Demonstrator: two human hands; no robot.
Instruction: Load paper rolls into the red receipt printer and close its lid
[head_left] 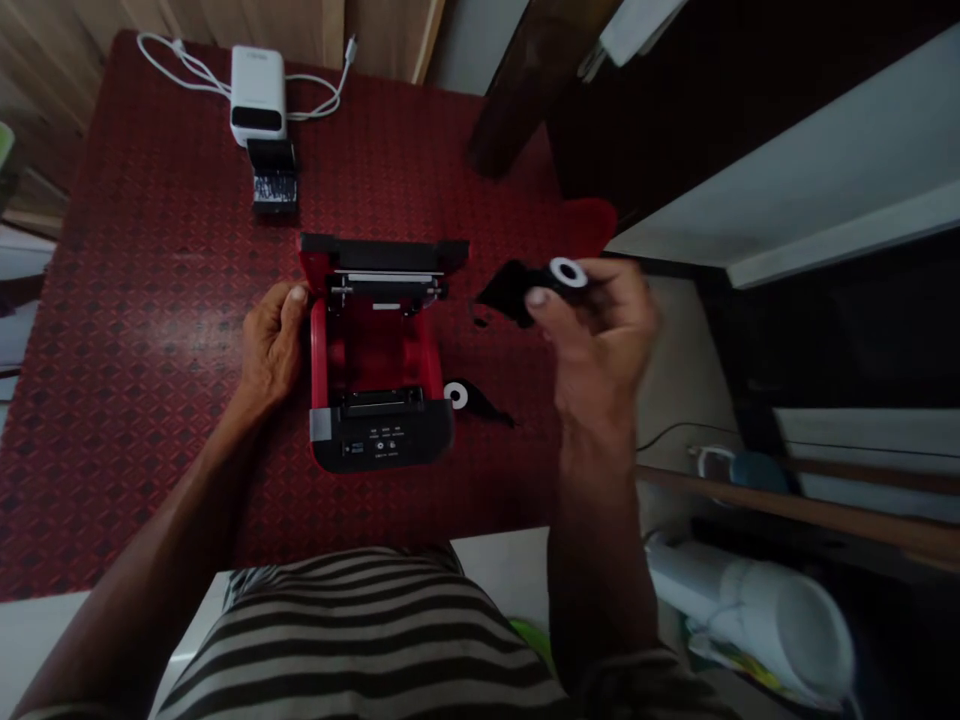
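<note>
A red and black label printer (379, 455) lies on the table with its lid (386, 253) raised and its red inner bay exposed. My left hand (274, 340) grips the printer's left side, fingers curled and thumb along the upper edge. To the right of the printer, my right hand (600, 320) holds a black ribbon roll (525, 290) with a white ring-shaped core up above the table, its loose black end pointing at the printer. A second black roll with a white core (455, 396) rests against the printer's right side, its dark tail trailing right.
A white power bank (257, 90) with white cables stands at the back left of the red patterned table (165, 400). A small black case with a patterned panel (274, 185) lies in front of it. A dark wooden post (517, 100) rises at the table's back right.
</note>
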